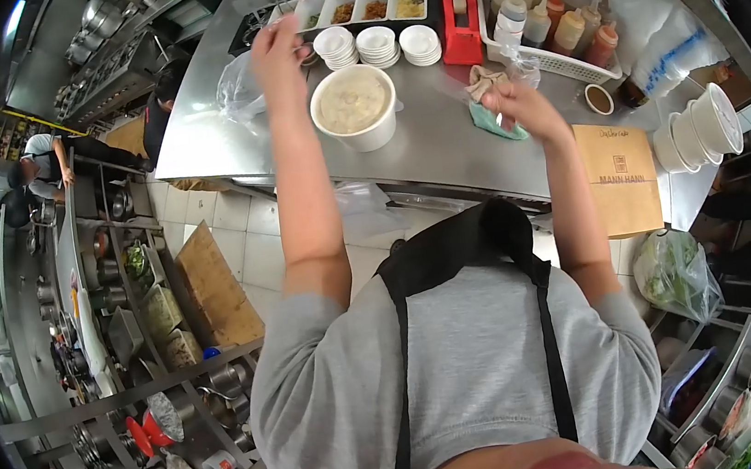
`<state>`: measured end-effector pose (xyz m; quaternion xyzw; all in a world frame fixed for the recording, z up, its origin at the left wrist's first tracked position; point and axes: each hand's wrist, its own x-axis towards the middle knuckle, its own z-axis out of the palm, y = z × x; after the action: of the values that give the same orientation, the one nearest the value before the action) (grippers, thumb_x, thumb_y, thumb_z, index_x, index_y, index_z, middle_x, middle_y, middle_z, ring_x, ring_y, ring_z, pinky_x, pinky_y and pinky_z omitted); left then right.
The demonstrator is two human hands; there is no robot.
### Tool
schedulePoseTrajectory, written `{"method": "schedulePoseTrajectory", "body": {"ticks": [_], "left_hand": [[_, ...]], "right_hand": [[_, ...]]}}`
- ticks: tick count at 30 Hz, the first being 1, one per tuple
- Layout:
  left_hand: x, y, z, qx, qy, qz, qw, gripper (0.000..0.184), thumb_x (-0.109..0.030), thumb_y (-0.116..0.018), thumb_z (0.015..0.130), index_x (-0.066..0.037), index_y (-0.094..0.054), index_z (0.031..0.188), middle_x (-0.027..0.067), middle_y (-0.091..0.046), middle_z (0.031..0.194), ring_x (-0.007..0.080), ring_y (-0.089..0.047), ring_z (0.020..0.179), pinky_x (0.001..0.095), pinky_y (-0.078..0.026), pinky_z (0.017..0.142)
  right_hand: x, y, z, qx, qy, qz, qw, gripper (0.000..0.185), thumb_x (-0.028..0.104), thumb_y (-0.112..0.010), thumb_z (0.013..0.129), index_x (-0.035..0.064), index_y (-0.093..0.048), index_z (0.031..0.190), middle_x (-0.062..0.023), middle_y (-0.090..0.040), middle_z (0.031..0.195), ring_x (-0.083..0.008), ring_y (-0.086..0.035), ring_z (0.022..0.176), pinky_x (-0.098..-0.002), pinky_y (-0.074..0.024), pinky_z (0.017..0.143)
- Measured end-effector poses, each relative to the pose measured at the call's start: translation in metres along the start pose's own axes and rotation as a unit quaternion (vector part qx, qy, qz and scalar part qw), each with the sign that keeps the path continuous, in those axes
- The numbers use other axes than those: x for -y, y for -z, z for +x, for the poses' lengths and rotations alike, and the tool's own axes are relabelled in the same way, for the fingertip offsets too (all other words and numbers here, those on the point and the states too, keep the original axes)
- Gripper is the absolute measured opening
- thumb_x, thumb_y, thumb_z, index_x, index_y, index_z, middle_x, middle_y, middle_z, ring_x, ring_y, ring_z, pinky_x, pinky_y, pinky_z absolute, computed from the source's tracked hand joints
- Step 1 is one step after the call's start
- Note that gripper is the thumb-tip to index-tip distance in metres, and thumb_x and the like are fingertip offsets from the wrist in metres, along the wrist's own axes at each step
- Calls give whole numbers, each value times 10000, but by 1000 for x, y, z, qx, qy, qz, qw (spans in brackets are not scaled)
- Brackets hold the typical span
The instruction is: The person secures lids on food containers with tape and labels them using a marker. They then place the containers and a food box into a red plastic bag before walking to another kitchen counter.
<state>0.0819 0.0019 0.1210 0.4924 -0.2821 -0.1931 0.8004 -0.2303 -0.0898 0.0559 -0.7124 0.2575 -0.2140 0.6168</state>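
My left hand (278, 53) is raised over the counter, left of the stacks of small white dishes (335, 44). Its fingers are bent together and slightly blurred; anything in them is hidden. Below and to the right stands a round white tub (368, 136) with pale, creamy contents, apart from both hands. My right hand (524, 113) has its fingers curled, with a small white bit showing at the fingertips that I cannot identify. It is above a green cloth (494, 122) and beside a crumpled beige cloth (486, 81). A clear plastic bag (239, 91) lies by my left forearm.
Topping trays (359, 7) line the counter's back. A red dispenser (460, 26) stands beside a white basket (559, 60) of squeeze bottles. At right are a brown paper bag (620, 197), a sauce cup (599, 99) and stacked white tubs (697, 128). Another person (43, 166) works far left.
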Motion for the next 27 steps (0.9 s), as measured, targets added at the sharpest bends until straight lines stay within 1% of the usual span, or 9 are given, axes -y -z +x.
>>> {"method": "schedulePoseTrajectory", "body": {"ticks": [5,7,9,12,15,19,24,25,27], "left_hand": [[22,58,-44,-198,-52,21,979,203,-127,-659,777,-1,-564,905,18,-557,769,78,-483,675,249,-437,557],[62,90,-48,-203,-19,87,975,178,-114,-653,781,5,-545,857,37,-550,801,85,-493,707,267,-453,564],[111,123,-57,-175,9,130,976,181,-95,-629,791,-10,-491,871,79,-538,855,94,-494,631,222,-453,464],[143,103,-72,-240,91,58,965,296,-79,-603,792,-18,-415,1012,77,-508,864,97,-468,564,213,-415,436],[148,92,-73,-207,199,-35,957,406,-71,-569,791,-40,-303,1096,81,-482,847,95,-436,524,210,-350,391],[148,97,-72,-147,251,3,957,424,-95,-547,797,-49,-260,1106,79,-467,826,92,-431,520,212,-297,364],[146,105,-69,-97,305,177,931,408,-134,-535,812,-56,-255,1099,33,-444,668,93,-393,417,219,-282,342],[148,108,-64,-85,301,197,929,359,-144,-547,806,-28,-324,1063,27,-464,616,108,-414,407,242,-312,341],[153,110,-57,-53,274,296,913,335,-151,-551,804,-9,-365,1044,46,-500,630,126,-455,428,258,-341,355]], "right_hand": [[15,7,95,135,-56,-105,984,425,408,-640,772,85,-443,578,19,-420,540,-67,-386,474,-222,-290,430],[-2,-1,125,161,-90,-160,970,414,409,-636,773,75,-466,597,10,-438,551,-67,-381,479,-225,-287,433],[-48,-19,148,187,-86,-231,951,407,427,-634,770,62,-509,641,5,-444,548,-69,-369,472,-238,-283,432],[-77,-60,151,96,-59,-220,969,436,474,-620,765,53,-552,676,12,-444,527,-94,-354,438,-254,-273,407],[-95,-71,156,125,-150,-146,970,483,519,-589,771,45,-563,680,13,-445,524,-125,-375,423,-281,-290,381],[-95,-76,153,123,-151,-155,969,518,539,-552,786,29,-570,695,2,-451,503,-145,-403,409,-298,-318,370],[-83,-75,153,110,-155,-284,940,528,524,-560,780,9,-574,665,-74,-556,551,-190,-498,440,-349,-399,416],[-75,-76,152,112,-167,-327,923,350,351,-559,814,3,-569,777,-65,-556,570,-187,-510,409,-328,-441,404],[-73,-80,147,96,-141,-372,912,439,430,-565,794,-4,-580,730,-85,-576,604,-200,-542,462,-340,-449,456]]}}
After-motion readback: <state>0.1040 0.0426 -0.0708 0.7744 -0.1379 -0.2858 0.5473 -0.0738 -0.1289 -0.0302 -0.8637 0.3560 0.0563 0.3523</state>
